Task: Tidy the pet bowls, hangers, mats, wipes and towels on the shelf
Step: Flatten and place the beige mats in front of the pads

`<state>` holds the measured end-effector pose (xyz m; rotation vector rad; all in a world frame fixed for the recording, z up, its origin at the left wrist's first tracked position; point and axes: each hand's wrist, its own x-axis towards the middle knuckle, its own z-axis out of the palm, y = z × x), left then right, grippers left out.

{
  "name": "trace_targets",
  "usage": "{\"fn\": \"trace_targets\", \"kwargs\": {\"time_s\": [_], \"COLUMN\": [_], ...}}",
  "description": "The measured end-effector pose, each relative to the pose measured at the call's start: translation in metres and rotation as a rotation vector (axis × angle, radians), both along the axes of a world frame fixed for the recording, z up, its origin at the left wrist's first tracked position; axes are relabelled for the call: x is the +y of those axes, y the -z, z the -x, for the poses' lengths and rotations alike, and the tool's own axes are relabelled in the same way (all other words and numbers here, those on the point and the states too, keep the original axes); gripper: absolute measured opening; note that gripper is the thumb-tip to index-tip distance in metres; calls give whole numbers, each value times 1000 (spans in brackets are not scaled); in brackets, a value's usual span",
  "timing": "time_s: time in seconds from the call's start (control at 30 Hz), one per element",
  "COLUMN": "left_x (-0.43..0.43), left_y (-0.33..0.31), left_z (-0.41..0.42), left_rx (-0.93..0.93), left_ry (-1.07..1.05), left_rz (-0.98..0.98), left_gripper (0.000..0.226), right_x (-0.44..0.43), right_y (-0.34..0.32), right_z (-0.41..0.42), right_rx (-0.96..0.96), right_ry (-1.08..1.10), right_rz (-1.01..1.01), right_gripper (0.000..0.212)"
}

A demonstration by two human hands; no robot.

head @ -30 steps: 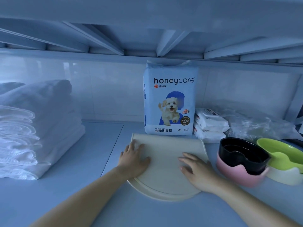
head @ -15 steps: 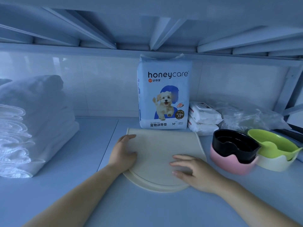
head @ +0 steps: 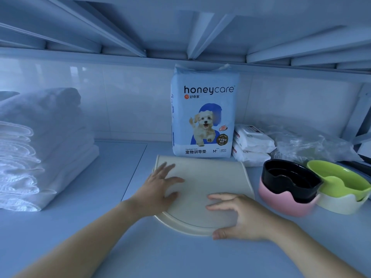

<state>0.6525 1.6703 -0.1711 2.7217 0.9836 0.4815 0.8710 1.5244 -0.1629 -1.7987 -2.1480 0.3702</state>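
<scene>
Both the left hand (head: pixel 158 189) and the right hand (head: pixel 241 215) lie flat, fingers spread wide, on a smooth cream mat (head: pixel 210 177) with a round front edge

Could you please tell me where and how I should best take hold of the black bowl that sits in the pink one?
Probably by its raised rim, from above and from the left. The black bowl is nested in the pink bowl, so only its upper wall stands free, and the green bowl sits close on its right. Pinch that rim and lift straight up.
</scene>
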Motion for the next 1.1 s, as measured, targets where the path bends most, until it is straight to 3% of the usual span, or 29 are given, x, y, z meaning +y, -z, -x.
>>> {"fn": "trace_targets", "kwargs": {"time_s": [0.13, 0.3, 0.53, 0.67, 0.8, 0.93, 1.1], "left_x": [-17, -16, -19, -20, -20, -27, -34], "left_y": [-9, -8, -10, -10, -10, -14, -19], "left_z": [2, 4, 5, 6, 4, 3, -2], "left_rx": [7, 5, 26, 23, -177, -221, -257], "left_ry": [191, 236, 242, 257, 281, 330, 299], "left_rz": [283, 454, 485, 480, 585, 638, 569], "left_gripper": [31, 48, 61, 50, 20, 21, 30], "right_x": [-1, -3, -3, -5, -4, -5, -9], "right_y": [1, -2, -7, -12, -13, -17, -27], "right_z": [0, 4, 9, 2, -4, -7, -10], "right_rx": [-9, 36, 39, 75, 131, 172, 73], "right_ry": [1, 25, 14, 37, 84, 109, 144], "right_rz": [-25, -79, -123, -138, -112, -92, -71], "right_gripper": [64, 45, 28, 21, 13, 9, 11]}}
